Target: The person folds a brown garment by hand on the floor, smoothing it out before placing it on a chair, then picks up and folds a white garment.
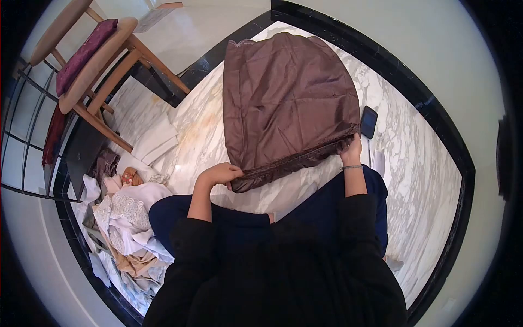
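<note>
A shiny brown skirt [291, 98] with a gathered, elastic-looking waistband lies spread on the marble floor in front of me. Its waistband edge faces me, and a bit of lace trim shows at the far left corner. My left hand [220, 174] pinches the left end of the waistband between thumb and fingers. At the right end, my right hand [353, 150] grips the same band, its fingers partly hidden by the cloth. The band stretches in a slanting line between both hands, higher on the right.
A dark phone [369, 122] lies right of the skirt, with a white paper-like item [378, 162] below it. On my left is a heap of clothes [125, 218]. A wooden chair [98, 60] with a maroon cushion [86, 57] stands far left beside a black metal rack [30, 131].
</note>
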A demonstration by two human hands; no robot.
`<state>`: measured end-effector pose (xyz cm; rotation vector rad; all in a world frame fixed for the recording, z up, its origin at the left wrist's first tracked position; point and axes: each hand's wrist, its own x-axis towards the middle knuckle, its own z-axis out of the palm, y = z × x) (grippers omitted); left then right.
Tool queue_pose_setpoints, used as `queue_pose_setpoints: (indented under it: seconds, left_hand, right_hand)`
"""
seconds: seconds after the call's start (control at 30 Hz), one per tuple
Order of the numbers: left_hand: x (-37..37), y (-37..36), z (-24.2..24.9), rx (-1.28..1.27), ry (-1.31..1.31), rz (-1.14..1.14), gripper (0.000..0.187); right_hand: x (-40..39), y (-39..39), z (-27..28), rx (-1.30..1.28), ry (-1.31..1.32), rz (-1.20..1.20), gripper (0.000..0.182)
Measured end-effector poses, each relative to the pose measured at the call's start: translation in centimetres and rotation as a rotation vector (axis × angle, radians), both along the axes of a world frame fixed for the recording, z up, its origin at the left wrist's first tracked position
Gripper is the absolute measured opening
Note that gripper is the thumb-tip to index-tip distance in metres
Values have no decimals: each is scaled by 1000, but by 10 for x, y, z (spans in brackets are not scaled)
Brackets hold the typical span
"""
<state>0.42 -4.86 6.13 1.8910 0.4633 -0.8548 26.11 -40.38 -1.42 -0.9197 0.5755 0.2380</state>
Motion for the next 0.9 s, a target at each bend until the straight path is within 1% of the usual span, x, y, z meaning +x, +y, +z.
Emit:
queue_pose_setpoints:
  seconds: [0.07, 0.13, 0.23, 0.27, 0.37, 0.4, 0.5, 0.53, 0.57, 0.6, 0.63, 0.7, 0.73, 0.8, 0.83, 0.87, 0.9]
  left_hand:
    - [0, -7, 13, -78, -26, -7, 41]
    - [1, -15, 18, -186, -87, -48, 47]
    - [-3, -32, 21, -289, -155, -54, 41]
    - [-2, -36, 24, -322, -177, -105, 38]
    - [-1, -42, 14, -150, -396, -182, 41]
    - [2, -45, 16, -91, -417, -127, 39]
    - [4, -55, 21, 238, -685, -34, 32]
    - [5, -65, 50, 292, -553, -11, 26]
    - [4, -68, 57, 376, -668, -65, 25]
    - [2, -70, 62, 459, -781, -120, 25]
    - [1, -71, 63, 542, -893, -175, 26]
    - [3, -74, 60, 586, -1152, -160, 30]
    - [3, -76, 59, 606, -1282, -151, 32]
    - [4, -79, 61, 621, -1330, -113, 32]
    - [5, -79, 61, 629, -1353, -93, 33]
    - [6, -77, 59, 590, -1353, -48, 31]
    - [7, -75, 55, 550, -1353, -3, 30]
  right_hand:
    - [5, -1, -10, 137, -96, 52, 52]
    - [2, 4, 0, 154, -153, 68, 53]
    - [-5, 11, 14, 226, -269, 125, 54]
    - [-8, 14, 19, 258, -312, 149, 54]
    - [-13, 21, 24, 342, -335, 174, 54]
    - [-15, 23, 26, 343, -349, 197, 53]
    - [-24, 33, 27, 320, -384, 277, 52]
    - [-26, 37, 25, 294, -391, 312, 52]
    - [-29, 41, 21, 268, -398, 348, 51]
    - [-43, 50, 34, 206, -413, 404, 50]
    - [-50, 59, 33, 152, -436, 479, 49]
    - [-65, 74, 31, 45, -481, 630, 48]
    - [-78, 83, 43, 8, -532, 749, 46]
    - [-104, 97, 79, -74, -605, 957, 45]
    - [-114, 103, 88, -119, -625, 1047, 46]
    - [-119, 106, 85, -194, -482, 1136, 46]
    - [-130, 111, 99, -135, -614, 1173, 45]
